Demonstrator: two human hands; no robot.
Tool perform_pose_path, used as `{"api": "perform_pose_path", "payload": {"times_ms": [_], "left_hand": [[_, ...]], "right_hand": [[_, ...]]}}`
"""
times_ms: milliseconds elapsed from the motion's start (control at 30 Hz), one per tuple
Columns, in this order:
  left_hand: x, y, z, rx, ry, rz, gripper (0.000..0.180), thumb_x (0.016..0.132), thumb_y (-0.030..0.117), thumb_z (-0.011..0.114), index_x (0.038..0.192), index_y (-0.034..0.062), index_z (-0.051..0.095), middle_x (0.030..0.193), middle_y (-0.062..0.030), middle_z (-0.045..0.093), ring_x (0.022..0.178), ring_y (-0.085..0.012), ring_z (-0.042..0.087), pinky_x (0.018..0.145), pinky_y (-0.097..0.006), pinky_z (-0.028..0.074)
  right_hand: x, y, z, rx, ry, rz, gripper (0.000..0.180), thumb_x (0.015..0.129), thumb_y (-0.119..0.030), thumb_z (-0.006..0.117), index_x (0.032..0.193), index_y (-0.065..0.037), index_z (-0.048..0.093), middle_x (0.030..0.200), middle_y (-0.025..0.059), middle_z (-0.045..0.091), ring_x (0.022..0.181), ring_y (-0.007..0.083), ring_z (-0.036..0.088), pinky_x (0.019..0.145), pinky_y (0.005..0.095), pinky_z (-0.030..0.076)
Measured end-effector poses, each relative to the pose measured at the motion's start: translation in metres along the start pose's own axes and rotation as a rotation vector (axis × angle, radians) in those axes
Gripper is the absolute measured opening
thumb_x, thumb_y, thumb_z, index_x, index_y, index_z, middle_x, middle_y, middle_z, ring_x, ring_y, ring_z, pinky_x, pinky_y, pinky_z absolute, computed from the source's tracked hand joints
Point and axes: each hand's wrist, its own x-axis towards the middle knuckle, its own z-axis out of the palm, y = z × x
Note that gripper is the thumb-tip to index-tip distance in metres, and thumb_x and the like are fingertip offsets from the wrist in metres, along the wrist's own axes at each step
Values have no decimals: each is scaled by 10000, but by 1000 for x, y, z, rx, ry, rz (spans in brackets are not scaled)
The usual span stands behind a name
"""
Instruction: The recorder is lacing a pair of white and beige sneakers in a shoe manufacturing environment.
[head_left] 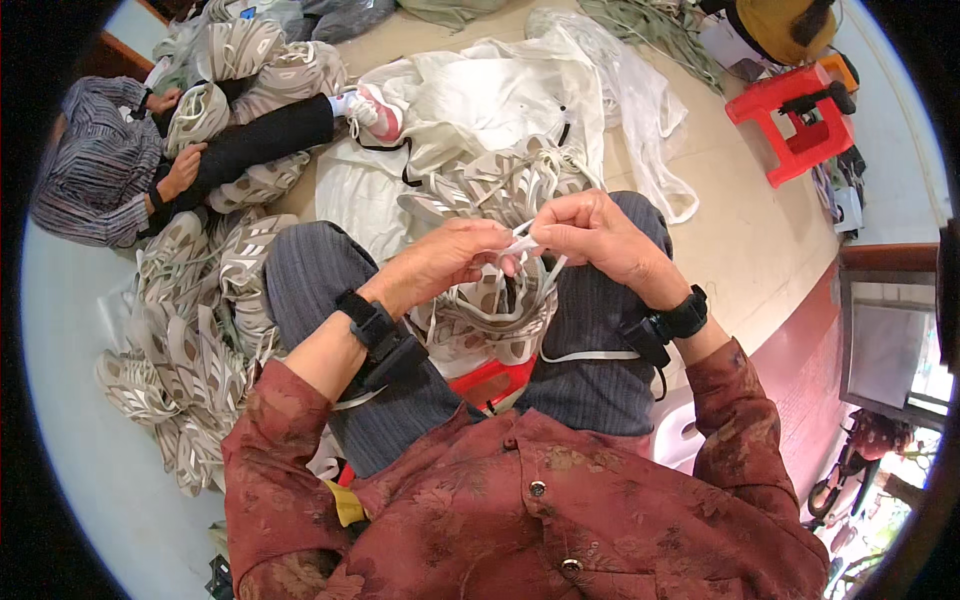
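Between my knees sits a beige and white sneaker (497, 310), its opening facing up at me. Above it my left hand (455, 258) and my right hand (592, 236) meet, both closed on a white shoelace (523, 240). The lace is pulled between the fingertips, and one end hangs below my right hand. A long strand of pale lace (590, 356) lies across my right thigh. Just beyond my hands, more sneakers (500, 180) of the same kind rest on a white sheet (470, 95).
At left, a large heap of similar sneakers (190, 345) reaches past my left knee. Another person (105, 165) sits there holding a sneaker (198, 116). A red plastic stool (775, 120) stands at far right. Something red (490, 383) shows between my legs.
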Motion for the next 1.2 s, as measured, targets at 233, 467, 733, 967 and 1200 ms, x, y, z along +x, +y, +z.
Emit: {"api": "perform_pose_path", "payload": {"times_ms": [233, 467, 733, 967, 1200], "left_hand": [[1, -3, 1, -4, -43, 13, 270, 959, 352, 534, 952, 121, 672, 772, 79, 618, 764, -18, 546, 618, -180, 360], [3, -4, -2, 19, -8, 39, 264, 942, 353, 552, 895, 122, 669, 735, 70, 602, 738, -32, 546, 621, -198, 362], [-3, 0, 1, -38, 87, 6, 212, 920, 302, 584, 848, 120, 666, 695, 66, 604, 682, -20, 530, 580, -182, 346], [5, -2, -2, -53, 121, -18, 217, 927, 265, 587, 918, 57, 647, 699, 57, 595, 564, -12, 486, 523, -170, 376], [16, -11, -10, -130, 197, -88, 165, 916, 204, 617, 898, 48, 670, 712, 42, 608, 567, -25, 515, 528, -178, 421]], "right_hand": [[-5, 5, -4, 123, 16, 13, 184, 901, -190, 639, 820, -25, 653, 673, -45, 535, 568, 11, 385, 482, 184, 259], [-12, -4, -1, 95, -6, 62, 169, 889, -212, 661, 801, -69, 648, 687, -91, 540, 593, -6, 407, 511, 174, 292], [-21, -1, -7, 25, -28, 20, 170, 861, -190, 693, 819, -34, 643, 686, -31, 583, 557, 9, 434, 485, 189, 292], [-37, -2, -10, 381, 33, -101, 135, 894, -158, 622, 833, -38, 616, 577, -54, 475, 490, 38, 384, 494, 242, 310], [-56, 12, -38, 708, -47, -400, 122, 935, -152, 565, 907, -34, 579, 482, -63, 357, 415, 51, 277, 489, 247, 284]]}}
